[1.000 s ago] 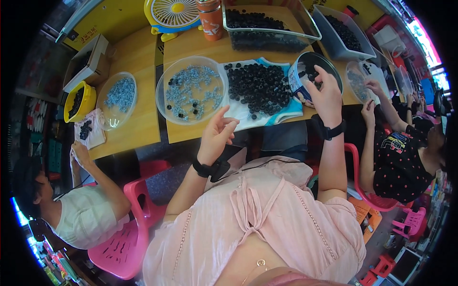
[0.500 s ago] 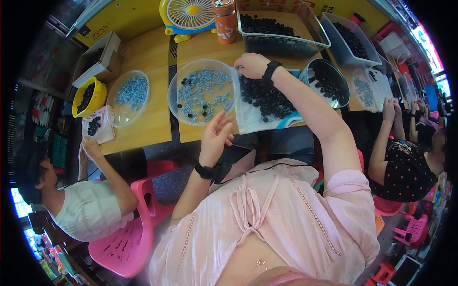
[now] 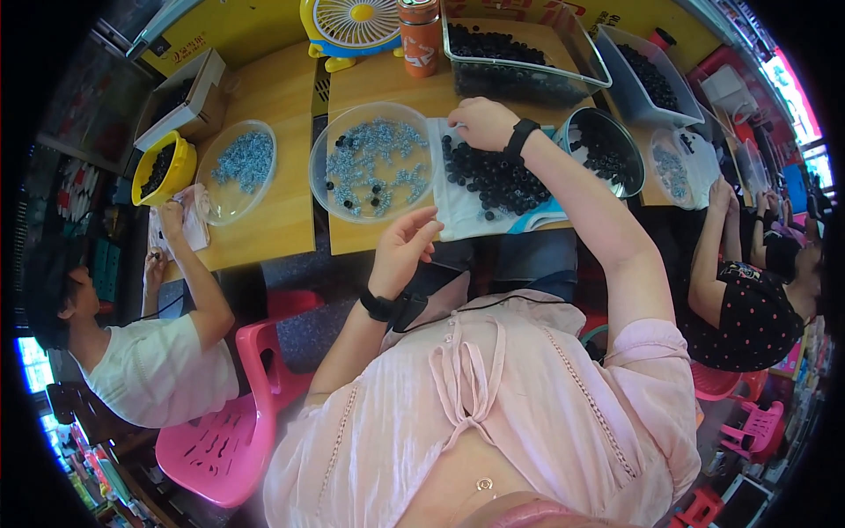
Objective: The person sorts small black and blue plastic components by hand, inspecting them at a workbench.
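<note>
Head view: the right hand point(image 3: 482, 123) is palm down at the upper left edge of a heap of black beads point(image 3: 493, 180), its fingers bent and directed leftward. The fingertips are partly concealed; whether they pinch a bead, or touch the heap, cannot be determined. The left hand point(image 3: 405, 251) is raised short of the table edge, palm turned inward, fingers half curled, index finger and thumb near each other. Whether anything is held between them cannot be determined.

The black beads lie on a white cloth point(image 3: 453, 220) with blue trim, spread upon the wooden table point(image 3: 290, 224). Immediately left of the cloth is a round clear tray point(image 3: 394, 209) containing small blue pieces point(image 3: 374, 145) with a few black beads among them. Right of the heap is a round tin point(image 3: 623, 128) holding further black beads.

Behind the cloth, 2 rectangular plastic bins point(image 3: 519, 90) contain black beads. An orange bottle point(image 3: 420, 44) and a blue and yellow fan point(image 3: 356, 35) are positioned left of the bins. The 2 wrists each bear a black band point(image 3: 521, 137).

At left, a co-worker in a white top point(image 3: 158, 374) has 1 hand beside a yellow tub point(image 3: 183, 163). At right, a co-worker in a dotted black top point(image 3: 748, 312) is seated at the table.
</note>
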Motion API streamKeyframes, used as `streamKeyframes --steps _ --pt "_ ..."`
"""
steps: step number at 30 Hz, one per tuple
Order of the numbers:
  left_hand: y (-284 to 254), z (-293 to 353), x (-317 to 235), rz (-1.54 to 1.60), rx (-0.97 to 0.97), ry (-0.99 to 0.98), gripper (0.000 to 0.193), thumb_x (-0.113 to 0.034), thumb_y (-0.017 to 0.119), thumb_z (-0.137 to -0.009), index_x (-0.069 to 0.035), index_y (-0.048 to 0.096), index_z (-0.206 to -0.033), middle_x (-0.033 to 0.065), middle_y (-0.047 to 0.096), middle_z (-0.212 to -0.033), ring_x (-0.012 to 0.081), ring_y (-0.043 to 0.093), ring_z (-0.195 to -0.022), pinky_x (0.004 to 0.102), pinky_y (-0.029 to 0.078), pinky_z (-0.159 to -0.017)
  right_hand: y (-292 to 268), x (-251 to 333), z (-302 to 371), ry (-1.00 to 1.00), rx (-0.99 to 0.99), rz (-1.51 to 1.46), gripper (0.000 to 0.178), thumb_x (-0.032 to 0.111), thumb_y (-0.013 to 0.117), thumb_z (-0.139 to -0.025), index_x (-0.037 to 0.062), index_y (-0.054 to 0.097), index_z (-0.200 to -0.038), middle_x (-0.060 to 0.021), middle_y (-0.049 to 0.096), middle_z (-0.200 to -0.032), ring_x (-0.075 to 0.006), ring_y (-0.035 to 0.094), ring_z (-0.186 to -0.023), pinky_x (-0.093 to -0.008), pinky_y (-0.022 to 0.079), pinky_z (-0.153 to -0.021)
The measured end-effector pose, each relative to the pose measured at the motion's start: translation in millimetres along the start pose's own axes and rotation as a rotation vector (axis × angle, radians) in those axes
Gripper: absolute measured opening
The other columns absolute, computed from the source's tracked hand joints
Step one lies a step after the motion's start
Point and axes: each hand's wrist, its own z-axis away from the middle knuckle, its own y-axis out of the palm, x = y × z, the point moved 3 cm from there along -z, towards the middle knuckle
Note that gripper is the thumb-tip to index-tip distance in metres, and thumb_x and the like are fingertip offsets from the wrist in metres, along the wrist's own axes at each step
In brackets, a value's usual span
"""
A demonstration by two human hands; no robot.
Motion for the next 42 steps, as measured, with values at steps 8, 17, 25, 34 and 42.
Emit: streamKeyframes --steps 8,17,25,34,42 --pt "21.0 -1.5 -10.4 -0.107 0.131 -0.071 0.035 -0.02 0.063 -0.096 -0.002 0.06 -0.127 0.002 0.069 -0.102 0.0028 0.055 -0.072 0.017 0.046 -0.063 15.9 10.6 -0.1 -0.057 0.063 0.088 0.023 0.014 0.058 -0.082 0.0071 0.071 -0.101 -0.0151 0.067 -0.103 -0.0337 0.06 -0.106 -0.0437 0.05 -0.091" --pt "19.1 -0.7 -0.7 -0.139 0.114 -0.125 0.033 -0.019 0.062 -0.097 -0.002 0.062 -0.125 0.0029 0.07 -0.105 0.0031 0.055 -0.073 0.0178 0.046 -0.064 -19.8 14.3 75.0 0.053 -0.197 0.01 0.02 0.019 0.063 -0.084 0.0066 0.068 -0.098 -0.0121 0.067 -0.096 -0.0321 0.062 -0.1 -0.0422 0.05 -0.089" --pt "27.2 -21.8 -2.9 -0.162 0.132 -0.028 0.031 -0.016 0.065 -0.094 -0.001 0.063 -0.121 0.0048 0.067 -0.097 0.009 0.062 -0.077 0.0221 0.052 -0.068 -14.6 -10.7 122.3 0.112 -0.283 0.026 0.019 0.012 0.063 -0.086 0.0033 0.067 -0.102 -0.0124 0.065 -0.096 -0.0325 0.061 -0.096 -0.0398 0.05 -0.086" --pt "24.7 -33.3 4.1 -0.156 0.077 -0.105 0.03 -0.015 0.062 -0.096 0.001 0.063 -0.121 0.0065 0.069 -0.108 0.0104 0.064 -0.076 0.0238 0.054 -0.066 -8.6 -12.2 138.9 0.142 -0.392 -0.062 0.023 0.01 0.062 -0.087 0.0083 0.067 -0.11 -0.0098 0.065 -0.098 -0.0302 0.062 -0.098 -0.0386 0.051 -0.087" --pt "26.1 -27.5 8.1 -0.138 0.032 -0.071 0.029 -0.015 0.064 -0.094 0.0 0.065 -0.119 0.005 0.069 -0.099 0.0095 0.064 -0.076 0.0231 0.053 -0.064 2.7 25.6 107.1 0.034 -0.296 -0.047 0.008 0.01 0.066 -0.081 0.007 0.071 -0.086 -0.007 0.063 -0.086 -0.0265 0.061 -0.089 -0.0366 0.052 -0.079"
